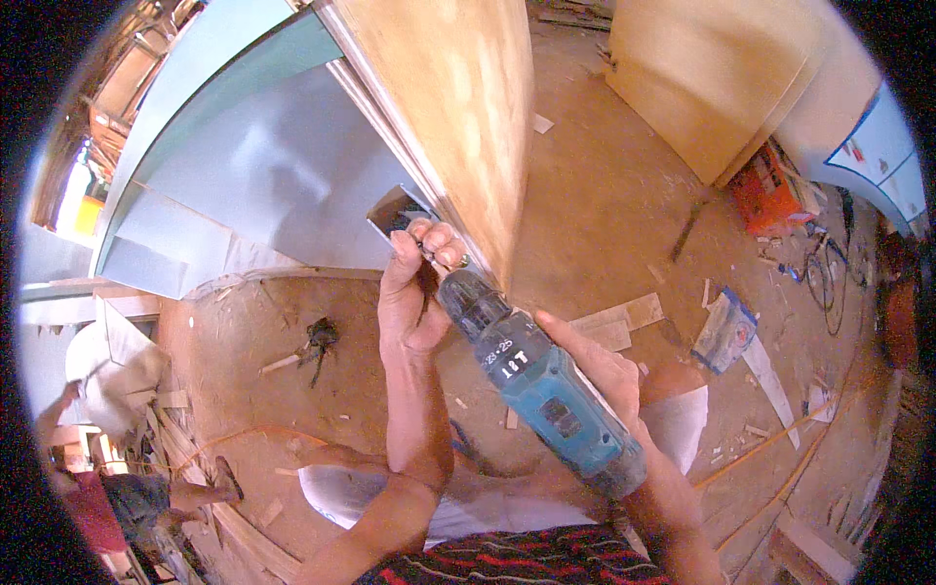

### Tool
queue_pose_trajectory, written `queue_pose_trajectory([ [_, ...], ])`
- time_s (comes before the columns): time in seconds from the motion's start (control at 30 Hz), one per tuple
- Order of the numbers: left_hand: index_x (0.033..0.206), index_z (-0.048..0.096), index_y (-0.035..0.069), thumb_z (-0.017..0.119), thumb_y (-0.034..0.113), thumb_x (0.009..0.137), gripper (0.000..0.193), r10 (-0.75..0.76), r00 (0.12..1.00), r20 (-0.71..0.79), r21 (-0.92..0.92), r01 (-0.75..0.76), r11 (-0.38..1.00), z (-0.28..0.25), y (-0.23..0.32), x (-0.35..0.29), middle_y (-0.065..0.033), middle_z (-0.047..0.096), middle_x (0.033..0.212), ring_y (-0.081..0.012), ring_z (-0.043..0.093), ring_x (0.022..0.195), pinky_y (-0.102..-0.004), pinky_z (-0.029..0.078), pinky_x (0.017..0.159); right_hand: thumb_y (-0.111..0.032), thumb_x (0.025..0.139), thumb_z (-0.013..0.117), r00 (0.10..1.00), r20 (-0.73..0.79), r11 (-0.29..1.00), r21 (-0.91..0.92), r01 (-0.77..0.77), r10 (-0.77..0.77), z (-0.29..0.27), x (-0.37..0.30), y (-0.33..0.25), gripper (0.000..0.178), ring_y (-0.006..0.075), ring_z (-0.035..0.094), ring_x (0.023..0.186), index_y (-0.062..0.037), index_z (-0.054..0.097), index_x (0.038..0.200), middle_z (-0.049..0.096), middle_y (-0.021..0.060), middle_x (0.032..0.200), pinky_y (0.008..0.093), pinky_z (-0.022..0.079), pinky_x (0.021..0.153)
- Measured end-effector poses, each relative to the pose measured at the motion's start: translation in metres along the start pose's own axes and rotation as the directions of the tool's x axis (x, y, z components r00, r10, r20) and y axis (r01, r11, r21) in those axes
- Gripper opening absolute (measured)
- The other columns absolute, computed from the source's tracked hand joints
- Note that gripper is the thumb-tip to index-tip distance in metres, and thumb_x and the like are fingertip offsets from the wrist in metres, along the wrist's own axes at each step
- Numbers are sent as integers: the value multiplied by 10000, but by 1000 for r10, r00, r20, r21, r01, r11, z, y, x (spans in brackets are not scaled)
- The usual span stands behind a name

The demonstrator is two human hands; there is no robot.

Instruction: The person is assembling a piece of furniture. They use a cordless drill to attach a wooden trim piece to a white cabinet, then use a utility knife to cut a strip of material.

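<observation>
A teal and black cordless drill (561,405) points up and to the left, with my right hand (606,375) wrapped round it from its right side. The chuck reaches the curled fingers of my left hand (414,292), which close round something small at the drill's tip that I cannot make out. Just beyond these fingers a small dark plate with a pale rim (398,210) sits against the cabinet's edge. A tall wooden panel (468,107) stands on edge right of my left hand. The grey-blue cabinet interior (292,175) opens to its left.
Another wooden panel (712,78) stands at the far right, near an orange box (765,190) and a black cable (829,283). A handsaw (770,390), a plastic packet (726,331) and wood offcuts (624,317) lie on the dirt floor. Another person (107,507) is at the lower left.
</observation>
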State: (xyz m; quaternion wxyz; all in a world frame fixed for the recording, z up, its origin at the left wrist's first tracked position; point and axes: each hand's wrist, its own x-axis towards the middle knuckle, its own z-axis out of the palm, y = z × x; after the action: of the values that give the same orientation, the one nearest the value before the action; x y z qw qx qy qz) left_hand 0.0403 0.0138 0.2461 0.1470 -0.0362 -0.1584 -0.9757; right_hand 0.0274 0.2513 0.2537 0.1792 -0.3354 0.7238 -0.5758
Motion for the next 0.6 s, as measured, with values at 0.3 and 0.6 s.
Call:
queue_pose_trajectory([
  [0.3,988,622,66,668,302,931,247,14,996,-90,136,-2,991,-13,-6,3,-61,616,936,-193,616,870,-331,551,799,-85,792,731,976,-192,982,-178,63,-97,1,12,-1,560,147,660,1020,-91,586,1332,686,65,1154,278,519,892],
  [0.6,984,676,10,701,296,906,298,92,988,-125,304,-50,951,8,-20,7,-120,697,1024,-228,695,942,-282,607,776,-129,723,756,956,-56,744,642,-188,289,-12,1,16,484,166,613,617,2,589,1158,672,124,985,307,510,543],
])
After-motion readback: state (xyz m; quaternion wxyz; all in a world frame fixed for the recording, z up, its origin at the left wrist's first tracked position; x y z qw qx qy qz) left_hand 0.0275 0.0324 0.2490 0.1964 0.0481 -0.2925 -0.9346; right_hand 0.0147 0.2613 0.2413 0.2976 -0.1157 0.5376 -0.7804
